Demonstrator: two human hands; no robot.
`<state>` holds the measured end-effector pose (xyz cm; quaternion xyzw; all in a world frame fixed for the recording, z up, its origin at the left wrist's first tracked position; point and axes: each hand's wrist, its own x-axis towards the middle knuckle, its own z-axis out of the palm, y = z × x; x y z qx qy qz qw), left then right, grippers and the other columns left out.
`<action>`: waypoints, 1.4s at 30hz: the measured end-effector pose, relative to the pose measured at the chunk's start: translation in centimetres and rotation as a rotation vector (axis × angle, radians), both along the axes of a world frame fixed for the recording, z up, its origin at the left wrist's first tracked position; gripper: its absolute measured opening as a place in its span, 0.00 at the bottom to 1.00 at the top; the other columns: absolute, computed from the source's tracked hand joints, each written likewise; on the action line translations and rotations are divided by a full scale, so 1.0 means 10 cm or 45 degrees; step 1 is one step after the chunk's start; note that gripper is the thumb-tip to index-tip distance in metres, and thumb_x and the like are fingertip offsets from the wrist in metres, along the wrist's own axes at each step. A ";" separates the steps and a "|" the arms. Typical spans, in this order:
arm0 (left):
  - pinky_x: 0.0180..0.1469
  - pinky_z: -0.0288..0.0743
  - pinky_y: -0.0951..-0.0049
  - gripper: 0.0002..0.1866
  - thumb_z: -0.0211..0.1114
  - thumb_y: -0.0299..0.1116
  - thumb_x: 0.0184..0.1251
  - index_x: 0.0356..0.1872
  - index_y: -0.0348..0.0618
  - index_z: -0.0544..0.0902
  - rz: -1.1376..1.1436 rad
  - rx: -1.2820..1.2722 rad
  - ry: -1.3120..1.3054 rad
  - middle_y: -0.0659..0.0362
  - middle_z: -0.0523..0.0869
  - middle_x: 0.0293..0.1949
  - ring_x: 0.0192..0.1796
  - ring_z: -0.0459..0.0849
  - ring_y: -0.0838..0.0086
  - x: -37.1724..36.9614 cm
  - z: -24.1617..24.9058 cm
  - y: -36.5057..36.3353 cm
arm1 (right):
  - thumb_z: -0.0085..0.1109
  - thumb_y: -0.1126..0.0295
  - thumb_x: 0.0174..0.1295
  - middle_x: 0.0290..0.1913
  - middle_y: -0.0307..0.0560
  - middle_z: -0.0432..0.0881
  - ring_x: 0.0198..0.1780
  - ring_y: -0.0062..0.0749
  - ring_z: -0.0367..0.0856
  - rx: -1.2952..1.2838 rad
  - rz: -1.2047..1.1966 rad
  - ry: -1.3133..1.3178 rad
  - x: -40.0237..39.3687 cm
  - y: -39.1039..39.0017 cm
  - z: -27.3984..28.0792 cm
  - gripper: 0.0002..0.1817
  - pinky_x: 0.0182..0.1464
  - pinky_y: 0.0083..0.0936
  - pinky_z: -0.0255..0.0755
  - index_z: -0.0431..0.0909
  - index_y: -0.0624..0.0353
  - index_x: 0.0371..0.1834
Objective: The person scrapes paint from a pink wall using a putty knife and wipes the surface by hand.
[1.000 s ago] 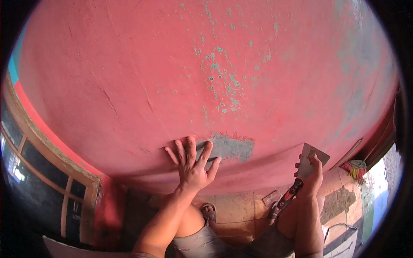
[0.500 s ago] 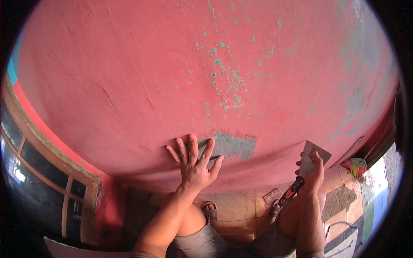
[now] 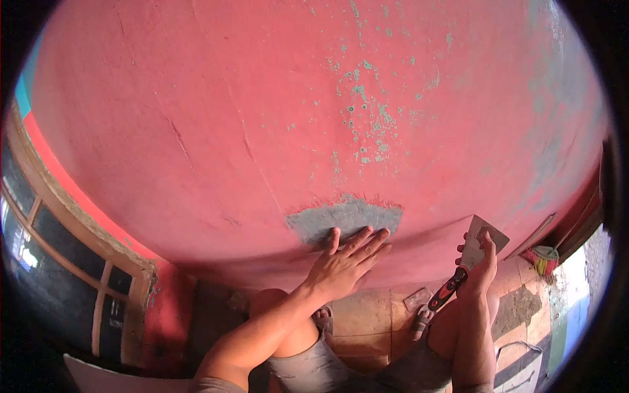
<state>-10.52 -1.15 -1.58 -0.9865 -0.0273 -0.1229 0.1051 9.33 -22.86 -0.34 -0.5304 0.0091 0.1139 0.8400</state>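
Note:
A red painted wall [image 3: 216, 118] fills most of the head view, with a rough-edged bare grey patch [image 3: 321, 219] low in its middle. Over the lower right edge of that patch, my left hand [image 3: 347, 262] is stretched out with its fingers apart; fingertips overlap the grey, and nothing is in it. To the right, my right hand [image 3: 483, 265] is wrapped round a putty knife [image 3: 488, 234]. The wide metal blade points up, while the black and red handle slants down to the left. Some of its fingers sit behind the blade.
A wood-framed glass window [image 3: 105, 288] is at the left. Tiled floor [image 3: 360, 318] runs along the wall's foot, beneath my sandalled feet. At the right, a broom [image 3: 545, 257] with coloured bristles leans near the wall, and a pale bag-like thing [image 3: 521, 370] lies lower down.
My left hand has moved right and slightly down across the grey patch, uncovering its left part. My right hand still holds the putty knife in nearly the same place. The view has shifted slightly.

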 end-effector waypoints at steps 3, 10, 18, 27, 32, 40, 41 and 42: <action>0.73 0.45 0.25 0.38 0.64 0.44 0.67 0.79 0.66 0.61 -0.010 0.005 0.096 0.67 0.49 0.83 0.84 0.46 0.65 0.02 0.05 -0.04 | 0.60 0.49 0.65 0.43 0.48 0.84 0.37 0.33 0.83 -0.012 -0.004 -0.005 -0.01 0.01 0.01 0.26 0.33 0.27 0.74 0.74 0.60 0.55; 0.78 0.41 0.34 0.37 0.63 0.42 0.68 0.78 0.55 0.63 -0.179 -0.071 0.234 0.61 0.51 0.82 0.83 0.48 0.68 0.04 -0.01 -0.08 | 0.60 0.49 0.65 0.43 0.48 0.83 0.37 0.33 0.83 -0.020 -0.013 -0.014 -0.03 0.02 0.01 0.27 0.34 0.27 0.74 0.74 0.60 0.55; 0.80 0.40 0.39 0.34 0.63 0.42 0.69 0.76 0.51 0.66 -0.268 -0.169 0.229 0.57 0.55 0.81 0.83 0.50 0.66 0.06 -0.02 -0.09 | 0.58 0.50 0.67 0.43 0.46 0.84 0.36 0.31 0.83 -0.001 -0.012 -0.015 -0.04 0.02 0.03 0.23 0.32 0.25 0.73 0.77 0.59 0.53; 0.80 0.41 0.41 0.29 0.62 0.41 0.70 0.71 0.48 0.71 -0.309 -0.204 0.126 0.55 0.65 0.76 0.81 0.56 0.64 0.07 -0.08 -0.07 | 0.58 0.51 0.68 0.42 0.47 0.84 0.36 0.31 0.83 -0.008 -0.049 -0.045 -0.05 0.02 0.04 0.23 0.32 0.26 0.74 0.76 0.60 0.54; 0.79 0.49 0.47 0.24 0.66 0.40 0.68 0.63 0.46 0.80 -0.395 -0.244 -0.092 0.55 0.76 0.68 0.76 0.66 0.64 0.08 -0.08 -0.05 | 0.57 0.58 0.71 0.39 0.50 0.84 0.32 0.33 0.86 -0.055 0.032 -0.463 -0.16 0.03 -0.13 0.20 0.28 0.24 0.77 0.73 0.63 0.56; 0.55 0.77 0.61 0.14 0.70 0.33 0.63 0.47 0.38 0.85 -0.401 -0.708 -0.706 0.53 0.89 0.45 0.50 0.87 0.60 0.15 0.33 -0.20 | 0.62 0.68 0.71 0.37 0.39 0.84 0.37 0.17 0.78 0.028 0.477 -0.496 -0.61 0.45 0.43 0.10 0.39 0.18 0.73 0.80 0.66 0.43; 0.51 0.79 0.62 0.13 0.70 0.33 0.62 0.45 0.38 0.86 -0.394 -0.805 -0.794 0.54 0.89 0.41 0.46 0.88 0.59 0.16 0.36 -0.21 | 0.62 0.67 0.71 0.36 0.39 0.84 0.36 0.16 0.78 -0.038 0.534 -0.444 -0.62 0.49 0.56 0.10 0.38 0.18 0.72 0.80 0.66 0.43; 0.47 0.80 0.63 0.12 0.71 0.33 0.62 0.43 0.38 0.86 -0.389 -0.901 -0.883 0.54 0.90 0.38 0.43 0.89 0.59 0.16 0.41 -0.22 | 0.62 0.67 0.72 0.36 0.39 0.84 0.36 0.16 0.78 -0.101 0.588 -0.395 -0.64 0.54 0.65 0.11 0.38 0.18 0.72 0.80 0.66 0.43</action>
